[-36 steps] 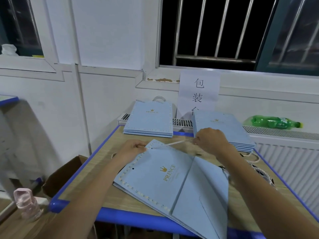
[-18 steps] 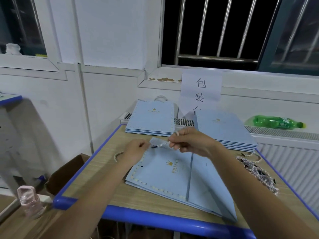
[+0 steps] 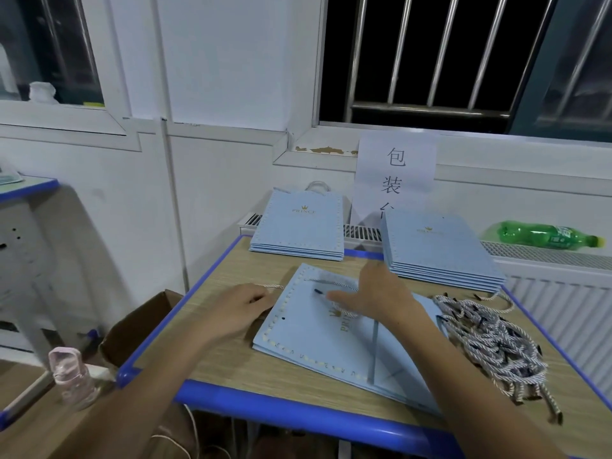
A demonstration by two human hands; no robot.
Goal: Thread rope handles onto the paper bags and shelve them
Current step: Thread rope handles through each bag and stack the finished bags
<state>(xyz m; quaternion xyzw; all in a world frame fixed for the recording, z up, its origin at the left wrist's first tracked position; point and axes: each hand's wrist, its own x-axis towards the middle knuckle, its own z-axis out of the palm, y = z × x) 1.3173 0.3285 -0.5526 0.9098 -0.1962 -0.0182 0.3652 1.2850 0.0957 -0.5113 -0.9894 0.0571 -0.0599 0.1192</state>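
A: Start at the far left. What is there?

B: A pink bottle (image 3: 68, 376) stands at about eight o'clock, off the table, with an open cardboard box (image 3: 139, 326) just right of it, against the blue-edged wooden table (image 3: 231, 369).

A: And the left hand?

B: The left hand (image 3: 241, 309) lies on the table at the left edge of the flat blue paper bag (image 3: 318, 329). Its fingers are curled and a short piece of rope (image 3: 273, 287) shows just above them, but I cannot tell whether they pinch it.

A: Where does the bag sit?

B: At the centre of the table, lying flat and tilted, gold print up. A rope handle (image 3: 334, 283) runs across its upper part, a dark tip showing on the paper.

A: The right hand?

B: The right hand (image 3: 374, 293) rests on the bag around one o'clock from its middle, fingers spread and nearly straight, pressing the rope and paper down. It grasps nothing.

A: Further back?

B: At twelve o'clock lies a stack of bags (image 3: 298, 226), one rope loop showing at its top. To the right is a second stack (image 3: 440, 250), and behind it a paper sign (image 3: 395, 173) leans on the wall.

A: And the right side?

B: A pile of loose ropes (image 3: 490, 342) lies at three o'clock, near the bag. A green bottle (image 3: 546, 235) lies on its side on the radiator (image 3: 563, 293) at two o'clock.
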